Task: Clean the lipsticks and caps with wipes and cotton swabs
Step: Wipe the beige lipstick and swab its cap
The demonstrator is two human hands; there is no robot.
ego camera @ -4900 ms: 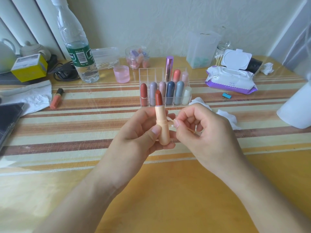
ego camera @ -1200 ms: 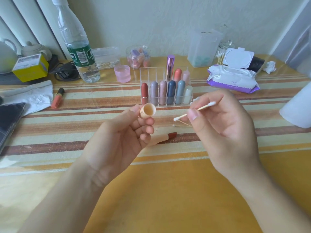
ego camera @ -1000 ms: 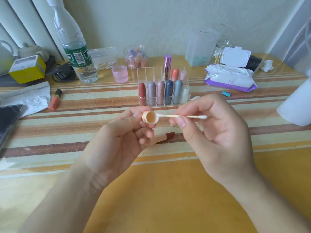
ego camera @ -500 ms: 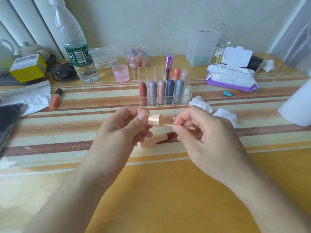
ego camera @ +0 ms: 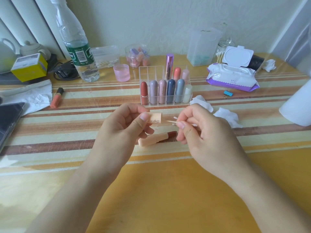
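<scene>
Lipstick cap (ego camera: 155,117), peach with writing on its side, is pinched sideways between thumb and fingers of the left hand (ego camera: 122,130), while the right hand (ego camera: 205,137) pinches a cotton swab (ego camera: 171,121) aimed at the cap's open end (contact cannot be made out). An uncapped peach lipstick (ego camera: 154,138) lies on the striped table (ego camera: 67,132) just below, in front of a clear organizer (ego camera: 151,71).

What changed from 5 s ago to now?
Left hand let go of the lipstick, now lying on the table, and took hold of the cap, turned sideways. Right hand still pinches a cotton swab, now pointed at the cap's open end. Organizer and wipes pack unchanged.
</scene>
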